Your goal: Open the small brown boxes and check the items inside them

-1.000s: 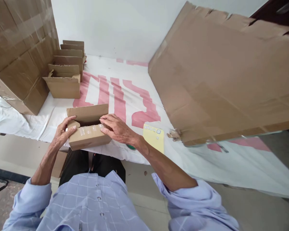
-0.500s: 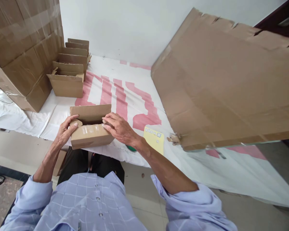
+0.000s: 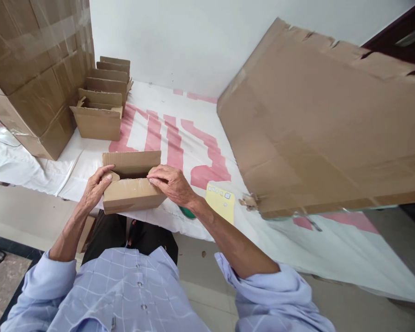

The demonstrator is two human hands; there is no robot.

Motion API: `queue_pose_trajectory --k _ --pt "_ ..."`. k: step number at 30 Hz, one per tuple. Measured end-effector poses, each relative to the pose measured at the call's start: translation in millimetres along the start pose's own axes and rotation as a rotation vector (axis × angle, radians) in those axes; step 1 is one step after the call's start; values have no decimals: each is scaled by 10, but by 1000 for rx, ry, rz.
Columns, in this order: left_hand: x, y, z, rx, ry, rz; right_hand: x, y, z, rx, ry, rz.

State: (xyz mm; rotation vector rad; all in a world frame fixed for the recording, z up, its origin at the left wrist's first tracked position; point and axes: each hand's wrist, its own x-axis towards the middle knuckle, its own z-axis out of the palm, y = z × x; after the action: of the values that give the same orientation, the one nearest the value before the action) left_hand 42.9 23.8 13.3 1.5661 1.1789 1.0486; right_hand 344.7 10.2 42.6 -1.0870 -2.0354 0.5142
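A small brown cardboard box (image 3: 131,193) sits at the near edge of the table, its rear flap standing up. My left hand (image 3: 96,188) grips its left end, thumb on the tucked side flap. My right hand (image 3: 171,183) lies on the box's right top edge, fingers pressing the taped front flap down. Both hands touch the box.
A row of several open small boxes (image 3: 100,120) stands at the back left beside a stack of large taped cartons (image 3: 31,69). A big cardboard sheet (image 3: 325,120) leans over the right side. A yellow sticker sheet (image 3: 222,204) lies right of my wrist on the white and red table cover (image 3: 180,138).
The hands have stayed on the box; the front flap has been pressed lower, hiding the clear tape patches. The view has shifted slightly.
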Motion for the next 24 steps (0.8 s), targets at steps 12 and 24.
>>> queue_pose_trajectory --k 12,24 --pt "24 10 -27 -45 14 -10 -6 -63 2 -8 20 -1" --pt "13 219 -71 251 -150 13 -556 -552 -16 -244 -212 -349"
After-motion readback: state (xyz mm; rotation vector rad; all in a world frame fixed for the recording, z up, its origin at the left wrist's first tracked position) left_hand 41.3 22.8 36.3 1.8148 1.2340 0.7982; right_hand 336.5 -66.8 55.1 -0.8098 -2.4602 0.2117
